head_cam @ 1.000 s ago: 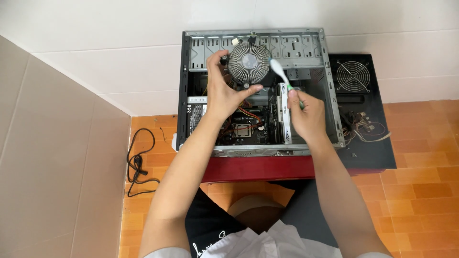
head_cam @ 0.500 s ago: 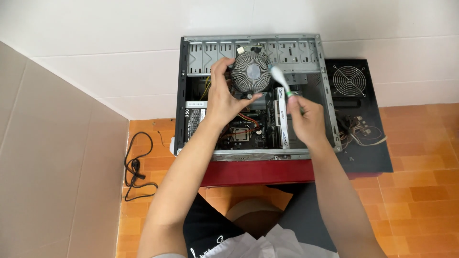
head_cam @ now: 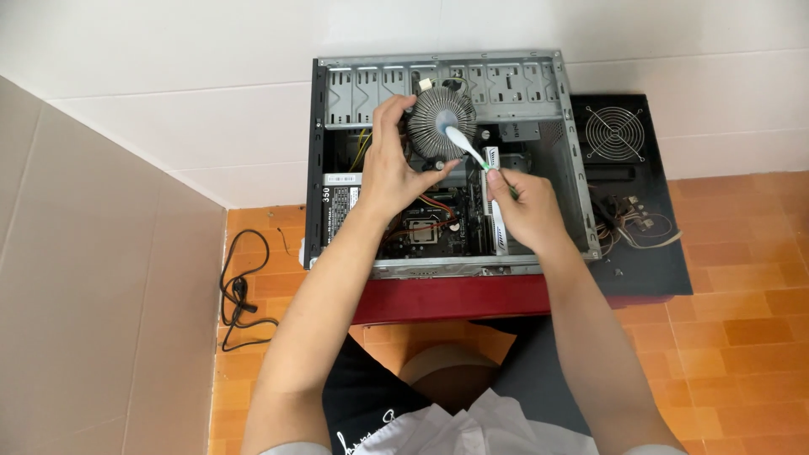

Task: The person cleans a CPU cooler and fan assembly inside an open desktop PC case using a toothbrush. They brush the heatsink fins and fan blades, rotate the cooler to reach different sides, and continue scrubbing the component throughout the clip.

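White wall above, orange floor tiles point(head_cam: 733, 337) below; an open computer case point(head_cam: 438, 67) lies on its side on a dark red stand point(head_cam: 447, 297), its open face up toward you.

Your left hand point(head_cam: 389, 173) holds a round finned cooler point(head_cam: 440, 122) over the far middle of the case, fingers wrapped about its left rim, thumb at the near edge. Grip closed on the cooler; it is lifted clear of the motherboard point(head_cam: 430, 227), as far as this view shows.

Your right hand point(head_cam: 522, 206) pinches a toothbrush point(head_cam: 466, 148) by its green-and-white handle, over the right half of the case. Brush head rests on the cooler's centre.

Bare processor socket point(head_cam: 421, 232) shows near the case's near edge, just under your left wrist.

Off the case's right edge: a black side panel point(head_cam: 649, 261) with a fan grille point(head_cam: 613, 133) and loose wires point(head_cam: 632, 221). A black cable point(head_cam: 240, 286) is coiled on the floor to the left.
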